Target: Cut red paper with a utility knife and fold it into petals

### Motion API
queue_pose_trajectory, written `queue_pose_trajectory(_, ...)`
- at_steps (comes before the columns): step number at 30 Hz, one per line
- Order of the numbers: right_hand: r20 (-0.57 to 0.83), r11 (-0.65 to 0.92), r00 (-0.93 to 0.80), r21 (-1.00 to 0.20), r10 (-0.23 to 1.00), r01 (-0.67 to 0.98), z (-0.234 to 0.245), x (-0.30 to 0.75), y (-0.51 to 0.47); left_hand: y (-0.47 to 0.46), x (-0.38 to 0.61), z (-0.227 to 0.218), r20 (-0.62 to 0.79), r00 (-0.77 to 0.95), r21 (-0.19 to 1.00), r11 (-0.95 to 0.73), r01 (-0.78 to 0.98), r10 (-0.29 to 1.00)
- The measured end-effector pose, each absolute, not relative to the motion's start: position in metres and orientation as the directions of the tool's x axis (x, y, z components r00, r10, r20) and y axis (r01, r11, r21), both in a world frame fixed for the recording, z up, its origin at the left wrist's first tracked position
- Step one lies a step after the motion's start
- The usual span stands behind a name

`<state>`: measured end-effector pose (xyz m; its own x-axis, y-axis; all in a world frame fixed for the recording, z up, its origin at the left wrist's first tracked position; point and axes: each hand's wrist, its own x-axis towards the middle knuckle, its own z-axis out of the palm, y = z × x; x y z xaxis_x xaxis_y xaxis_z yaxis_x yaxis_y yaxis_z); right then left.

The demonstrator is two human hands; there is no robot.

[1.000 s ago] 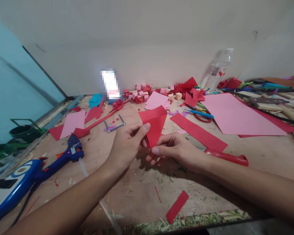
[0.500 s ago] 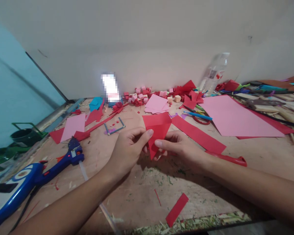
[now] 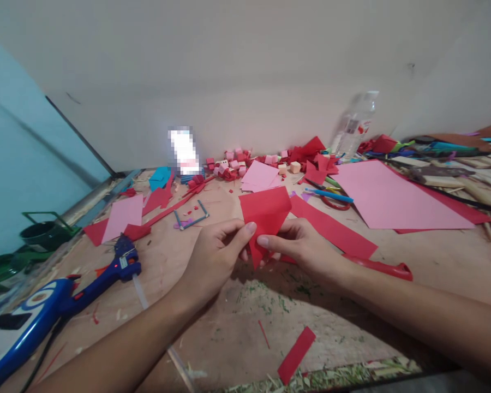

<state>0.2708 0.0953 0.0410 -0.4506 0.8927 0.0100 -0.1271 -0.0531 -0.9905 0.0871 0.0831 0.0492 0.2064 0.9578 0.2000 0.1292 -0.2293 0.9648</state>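
Observation:
A piece of red paper (image 3: 265, 210) is held up over the table's middle, wide at the top and tapering to a point below. My left hand (image 3: 223, 245) pinches its left edge, thumb in front and fingers behind. On the other side my right hand (image 3: 292, 240) grips it the same way, its thumb pressing the front near the lower part. Most fingertips are hidden behind the paper. A long red paper strip (image 3: 335, 226) lies just beyond my right hand, and a red-handled tool (image 3: 380, 267) sits by my right forearm.
At left lies a blue glue gun (image 3: 123, 262) with its glue stick. Pink sheets (image 3: 396, 196), small pink and red cubes (image 3: 233, 164) and a plastic bottle (image 3: 355, 125) line the back. A lit phone (image 3: 184, 152) leans on the wall. A short red strip (image 3: 297, 355) lies near the front edge.
The red paper has turned slightly in my hands and its front looks flatter and wider. Another red edge now shows under my right hand. Both hands keep their grip.

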Motion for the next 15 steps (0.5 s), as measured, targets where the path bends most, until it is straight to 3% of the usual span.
queue_pose_trajectory(15,0.033,-0.040,-0.419,-0.986,0.908,-0.164,0.0372,0.2730,0.0977,0.0876,0.0869,0.0499,0.219,0.195,0.951,-0.254,0.177,0.956)
